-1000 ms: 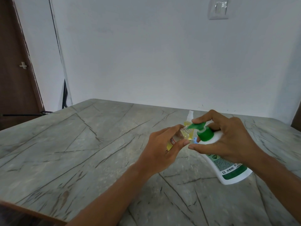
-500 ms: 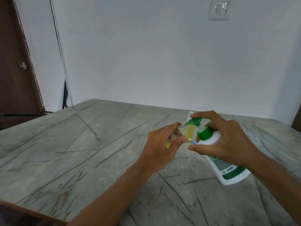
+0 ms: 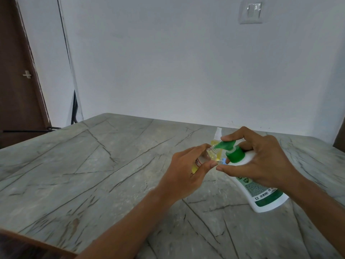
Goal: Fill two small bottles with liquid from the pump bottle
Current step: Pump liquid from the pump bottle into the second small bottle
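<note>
My right hand [image 3: 261, 161] grips the white pump bottle [image 3: 261, 191], which has a green collar and green pump head, with the forefinger on top of the pump head. The bottle leans toward the left. My left hand [image 3: 183, 169] holds a small clear bottle [image 3: 207, 157] with some yellow liquid in it, its open threaded neck right at the pump spout. A second small bottle [image 3: 218, 137] with yellow liquid and a white spray top stands just behind them, mostly hidden.
The grey veined stone table [image 3: 93, 165] runs to a white wall at the back. Its wooden front edge shows at the lower left. A dark door [image 3: 16, 71] stands at the far left. A small blue item [image 3: 224, 160] peeks out between my hands.
The pump head sat pressed down a second ago, rose half a second ago, and stays raised. Both hands and both bottles have kept nearly the same place.
</note>
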Motion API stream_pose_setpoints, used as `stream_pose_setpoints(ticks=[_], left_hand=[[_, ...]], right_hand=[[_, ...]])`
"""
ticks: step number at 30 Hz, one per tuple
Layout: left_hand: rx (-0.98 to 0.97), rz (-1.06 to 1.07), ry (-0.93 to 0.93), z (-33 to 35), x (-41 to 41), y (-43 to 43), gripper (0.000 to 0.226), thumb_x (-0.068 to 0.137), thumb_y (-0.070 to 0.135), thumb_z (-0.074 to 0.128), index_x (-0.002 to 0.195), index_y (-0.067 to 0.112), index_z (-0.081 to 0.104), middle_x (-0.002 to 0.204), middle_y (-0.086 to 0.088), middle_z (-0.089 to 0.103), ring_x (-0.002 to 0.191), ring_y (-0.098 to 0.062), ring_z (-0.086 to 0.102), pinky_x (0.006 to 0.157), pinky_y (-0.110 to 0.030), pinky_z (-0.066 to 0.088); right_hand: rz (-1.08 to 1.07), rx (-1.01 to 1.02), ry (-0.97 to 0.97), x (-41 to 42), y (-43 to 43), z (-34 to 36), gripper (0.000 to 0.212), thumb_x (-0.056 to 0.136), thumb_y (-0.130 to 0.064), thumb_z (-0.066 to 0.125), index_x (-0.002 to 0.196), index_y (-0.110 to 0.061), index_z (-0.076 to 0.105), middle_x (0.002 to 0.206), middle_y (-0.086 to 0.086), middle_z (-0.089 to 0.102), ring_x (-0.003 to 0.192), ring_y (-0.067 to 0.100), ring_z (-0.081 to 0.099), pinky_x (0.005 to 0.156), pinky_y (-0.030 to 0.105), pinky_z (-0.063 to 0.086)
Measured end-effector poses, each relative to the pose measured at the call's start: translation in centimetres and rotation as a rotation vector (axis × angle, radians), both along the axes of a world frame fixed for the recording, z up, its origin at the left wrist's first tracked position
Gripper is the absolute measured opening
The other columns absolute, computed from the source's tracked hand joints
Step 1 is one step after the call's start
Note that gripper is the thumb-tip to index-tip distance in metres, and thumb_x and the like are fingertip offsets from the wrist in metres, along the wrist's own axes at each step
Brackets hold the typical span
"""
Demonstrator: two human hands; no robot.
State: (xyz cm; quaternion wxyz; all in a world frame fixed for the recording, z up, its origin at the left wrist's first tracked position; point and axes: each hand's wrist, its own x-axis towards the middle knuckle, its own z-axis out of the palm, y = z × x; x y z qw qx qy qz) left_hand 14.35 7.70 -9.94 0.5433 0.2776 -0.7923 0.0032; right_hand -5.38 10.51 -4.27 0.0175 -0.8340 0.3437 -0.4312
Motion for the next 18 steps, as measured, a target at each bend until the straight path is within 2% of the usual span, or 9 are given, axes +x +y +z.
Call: stream_pose_setpoints(ticks=[4,7,9,14,18], left_hand=[[0.027,-0.006,0.038,0.19,-0.01,0.05,0.040,0.089,0.032,0.063,0.118,0.004,0.062,0.094,-0.002,0.070,0.081,-0.009,0.062,0.065,-0.020,0.053],[0.036,0.003,0.062,0.38,0.01,0.11,0.040,0.089,0.034,0.062,0.118,0.007,0.062,0.093,0.001,0.070,0.080,-0.008,0.062,0.064,-0.019,0.052],[0.035,0.000,0.056,0.39,-0.03,0.07,0.038,0.090,0.033,0.062,0.117,0.007,0.062,0.093,0.002,0.070,0.079,-0.007,0.062,0.063,-0.018,0.052],[0.036,0.004,0.047,0.37,-0.04,0.12,0.039,0.090,0.033,0.062,0.118,0.006,0.062,0.093,0.002,0.069,0.081,-0.007,0.061,0.064,-0.011,0.050],[0.021,0.007,0.057,0.51,-0.12,0.32,0.038,0.090,0.032,0.060,0.116,0.005,0.062,0.090,-0.001,0.070,0.080,-0.010,0.061,0.063,-0.019,0.051]], right_hand=[[-0.011,0.003,0.019,0.02,0.01,-0.13,0.060,0.058,-0.050,0.081,0.110,-0.045,0.052,0.070,-0.031,0.065,0.064,-0.007,0.066,0.053,0.003,0.045],[-0.007,0.003,0.052,-0.05,-0.04,-0.30,0.074,0.062,-0.050,0.081,0.125,-0.054,0.042,0.077,-0.027,0.069,0.066,-0.004,0.067,0.057,0.003,0.045],[-0.014,0.006,0.045,-0.13,-0.09,-0.29,0.077,0.064,-0.050,0.081,0.127,-0.056,0.038,0.077,-0.023,0.070,0.067,-0.003,0.067,0.058,0.005,0.048],[-0.004,-0.034,0.059,-0.10,0.05,-0.22,0.065,0.068,-0.049,0.080,0.125,-0.040,0.050,0.093,-0.032,0.066,0.068,-0.003,0.067,0.059,0.005,0.046],[-0.026,-0.058,0.055,-0.04,0.08,-0.26,0.066,0.065,-0.047,0.084,0.122,-0.039,0.052,0.076,-0.031,0.066,0.066,-0.006,0.066,0.057,0.004,0.046]])
